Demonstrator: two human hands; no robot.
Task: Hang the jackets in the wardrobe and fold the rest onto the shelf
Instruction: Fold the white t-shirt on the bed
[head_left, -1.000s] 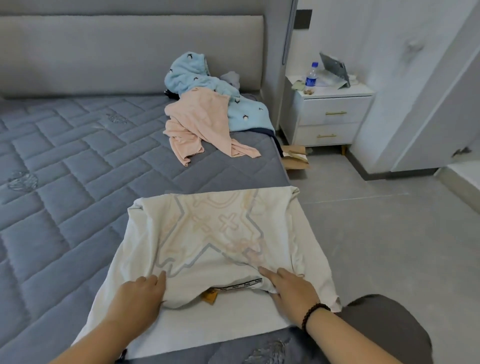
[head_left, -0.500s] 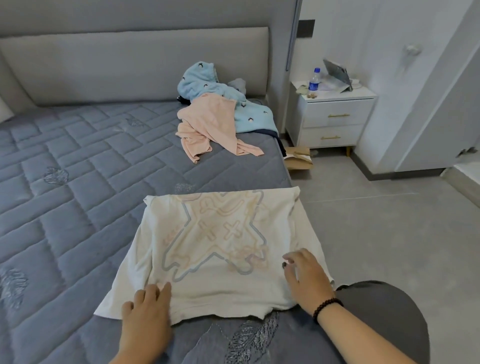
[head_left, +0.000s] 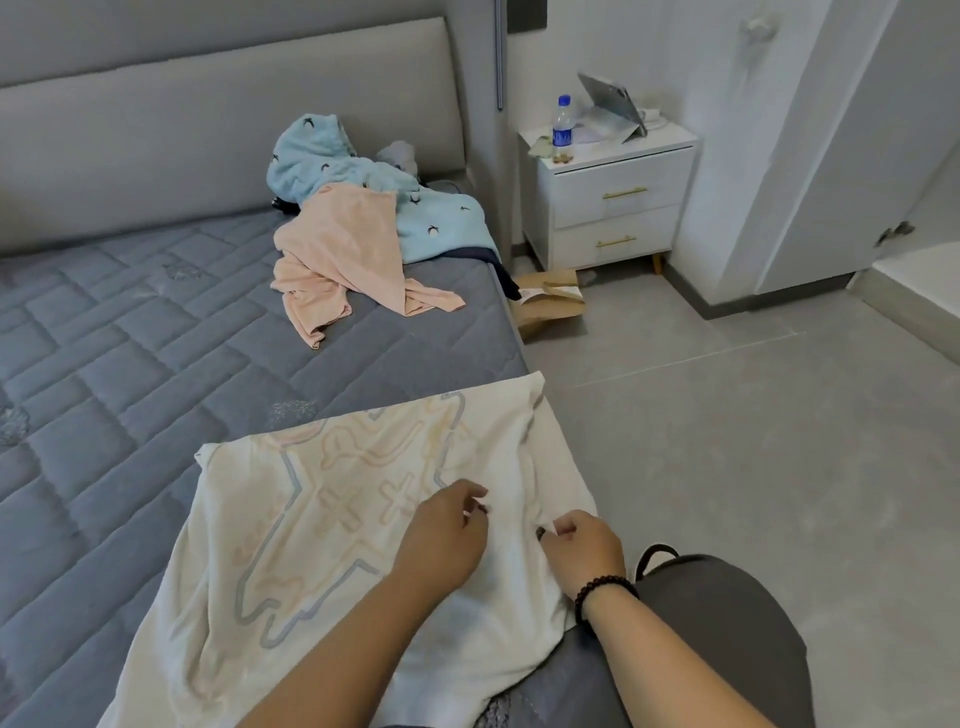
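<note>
Cream shirt (head_left: 322, 545) with a pastel star outline lies flat on the mattress under both hands; left hand (head_left: 441, 540) hovers, fingers loosely curled, while right hand (head_left: 584, 551) pinches its edge

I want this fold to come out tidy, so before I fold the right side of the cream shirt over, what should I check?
1. Shirt lies on the mattress: ok, printed side up.
2. Right edge supported: not ok, it overhangs the bed edge.
3. Right hand grips the edge: ok, fingers curled at the fabric.
4. Left hand holds the fabric: cannot tell, fingers bent over it.
5. Surface smooth: not ok, wrinkles near the hands.
6. Room to fold: ok, the pink garment and the blue hooded one lie apart, towards the headboard.
</note>
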